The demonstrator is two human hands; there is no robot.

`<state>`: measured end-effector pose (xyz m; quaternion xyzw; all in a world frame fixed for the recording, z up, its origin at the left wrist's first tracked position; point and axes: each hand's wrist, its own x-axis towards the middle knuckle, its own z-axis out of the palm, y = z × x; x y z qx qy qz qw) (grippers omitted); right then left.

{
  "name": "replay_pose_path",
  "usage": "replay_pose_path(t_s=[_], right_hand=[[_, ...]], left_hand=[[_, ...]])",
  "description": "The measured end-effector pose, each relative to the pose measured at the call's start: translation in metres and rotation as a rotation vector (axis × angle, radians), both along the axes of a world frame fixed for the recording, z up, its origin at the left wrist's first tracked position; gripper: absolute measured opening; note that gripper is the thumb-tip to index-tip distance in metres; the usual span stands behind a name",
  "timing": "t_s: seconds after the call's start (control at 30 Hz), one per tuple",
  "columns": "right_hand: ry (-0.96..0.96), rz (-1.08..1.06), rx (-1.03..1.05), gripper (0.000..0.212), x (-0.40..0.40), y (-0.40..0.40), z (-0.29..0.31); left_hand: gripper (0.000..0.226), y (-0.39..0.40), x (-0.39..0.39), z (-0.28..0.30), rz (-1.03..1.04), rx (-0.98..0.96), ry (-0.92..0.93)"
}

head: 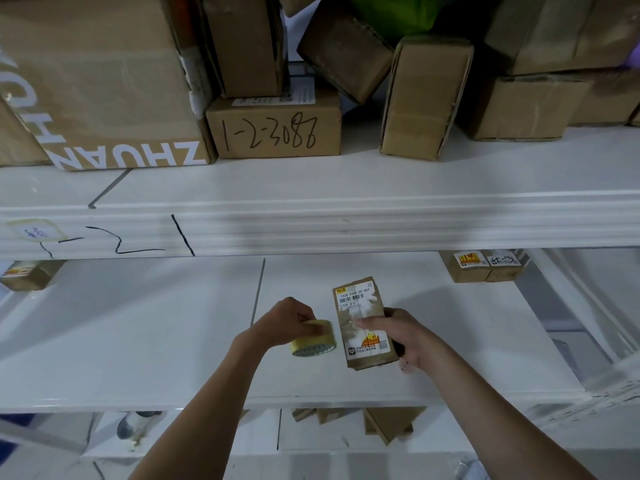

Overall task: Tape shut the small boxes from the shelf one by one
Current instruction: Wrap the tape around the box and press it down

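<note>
With the right hand gripping the small box and the left hand clutching the tape roll — steady the box on the shelf, then pull tape straight along its seam.

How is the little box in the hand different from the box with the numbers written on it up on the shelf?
The small box is held by the right hand; the numbered box sits on the upper shelf. The small box is slimmer. It bears printed labels; the numbered box has handwritten digits on its front. Both are brown cardboard.
</note>
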<state>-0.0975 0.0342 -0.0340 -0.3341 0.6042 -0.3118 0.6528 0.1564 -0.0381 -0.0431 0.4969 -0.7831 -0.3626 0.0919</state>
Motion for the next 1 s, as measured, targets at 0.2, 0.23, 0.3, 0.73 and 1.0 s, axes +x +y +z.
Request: replay_pose_path(t_s=[0.2, 0.23, 0.3, 0.73, 1.0], right_hand=[[-0.021, 0.001, -0.027, 0.053, -0.004, 0.0, 0.004], [-0.027, 0.009, -0.034, 0.059, -0.004, -0.001, 0.005], [-0.045, 0.025, -0.049, 0.072, -0.002, -0.003, 0.007], [-0.344, -0.001, -0.013, 0.059, 0.012, -0.006, 0.007], [-0.141, -0.045, 0.002, 0.068, 0.014, -0.004, 0.003]], left_hand=[[0.065, -0.003, 0.007, -0.012, 0.142, -0.099, -0.025], [0.066, -0.003, 0.007, -0.012, 0.142, -0.093, -0.019], [0.066, -0.004, 0.006, -0.011, 0.143, -0.073, -0.01], [0.053, -0.004, -0.007, -0.001, 0.124, 0.02, 0.065], [0.048, 0.001, -0.008, -0.002, 0.162, 0.022, 0.077]])
